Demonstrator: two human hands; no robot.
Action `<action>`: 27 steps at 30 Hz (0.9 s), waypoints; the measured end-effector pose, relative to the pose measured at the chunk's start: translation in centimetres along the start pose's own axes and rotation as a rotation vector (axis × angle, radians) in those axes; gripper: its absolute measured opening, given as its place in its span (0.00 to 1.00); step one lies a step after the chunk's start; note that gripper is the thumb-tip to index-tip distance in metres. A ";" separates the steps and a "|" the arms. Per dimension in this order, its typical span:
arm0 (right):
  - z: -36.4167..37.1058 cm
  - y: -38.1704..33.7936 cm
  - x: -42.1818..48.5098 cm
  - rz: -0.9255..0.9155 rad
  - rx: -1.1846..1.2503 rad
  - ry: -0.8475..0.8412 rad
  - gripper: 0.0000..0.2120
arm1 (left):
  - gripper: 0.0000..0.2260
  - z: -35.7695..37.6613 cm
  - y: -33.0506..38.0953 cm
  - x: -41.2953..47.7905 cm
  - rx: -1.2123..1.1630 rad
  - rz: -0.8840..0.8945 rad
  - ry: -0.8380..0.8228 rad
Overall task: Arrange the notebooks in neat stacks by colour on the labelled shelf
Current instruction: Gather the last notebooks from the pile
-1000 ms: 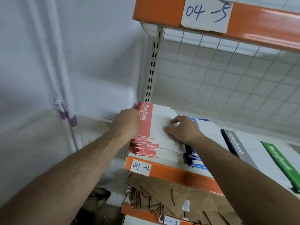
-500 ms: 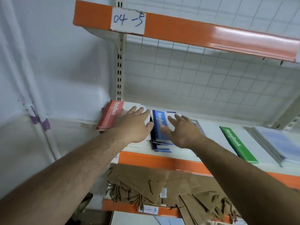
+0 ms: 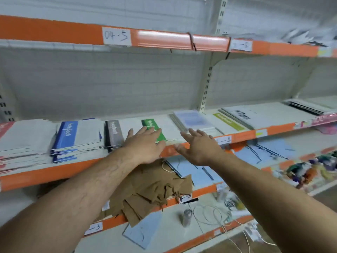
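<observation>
The red stack, blue stack and grey stack are seen sorted on the shelf at nine o'clock. The green stack is reached for by the left hand and right hand, fingers spread, nothing held.

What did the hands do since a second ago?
The left hand and right hand left the red notebooks and moved right along the shelf, past the blue notebooks, to the green notebooks. Both are open now, holding nothing. The stacks look unmoved.
</observation>
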State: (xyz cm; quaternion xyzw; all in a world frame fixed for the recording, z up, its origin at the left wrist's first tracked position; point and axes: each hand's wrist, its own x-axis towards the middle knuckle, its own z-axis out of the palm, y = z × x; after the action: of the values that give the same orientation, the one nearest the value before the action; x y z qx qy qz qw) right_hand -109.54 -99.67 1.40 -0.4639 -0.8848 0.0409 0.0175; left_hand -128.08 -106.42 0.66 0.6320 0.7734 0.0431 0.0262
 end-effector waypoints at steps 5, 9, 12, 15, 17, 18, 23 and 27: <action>-0.5 10.4 -4.2 0.139 0.038 0.022 0.36 | 0.28 1.5 10.6 3.4 0.007 0.149 -0.031; -0.5 17.8 -6.3 0.253 0.058 0.042 0.38 | 0.28 3.1 18.1 6.9 0.030 0.276 -0.023; -0.3 22.8 -7.3 0.334 0.072 0.051 0.38 | 0.28 4.6 23.2 9.9 0.006 0.362 -0.048; -0.5 27.5 -7.4 0.414 0.058 0.044 0.38 | 0.28 5.8 28.2 13.3 -0.008 0.463 -0.051; -0.7 30.4 -7.0 0.467 0.044 0.039 0.38 | 0.28 6.2 31.4 15.6 -0.021 0.523 -0.041; -0.8 32.0 -6.7 0.491 0.038 0.043 0.38 | 0.28 6.4 33.0 16.8 -0.019 0.548 -0.032; -1.9 39.0 -4.7 0.573 0.036 0.047 0.37 | 0.28 6.9 40.2 23.4 -0.024 0.632 -0.040; -2.8 44.4 -3.1 0.637 0.039 0.090 0.39 | 0.28 7.6 45.3 27.9 -0.024 0.703 -0.034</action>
State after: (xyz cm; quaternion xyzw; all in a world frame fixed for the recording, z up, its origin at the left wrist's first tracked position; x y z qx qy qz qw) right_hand -71.17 -76.91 0.32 -0.7186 -0.6923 0.0407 0.0520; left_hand -88.74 -69.86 -2.01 0.8598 0.5075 0.0480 0.0301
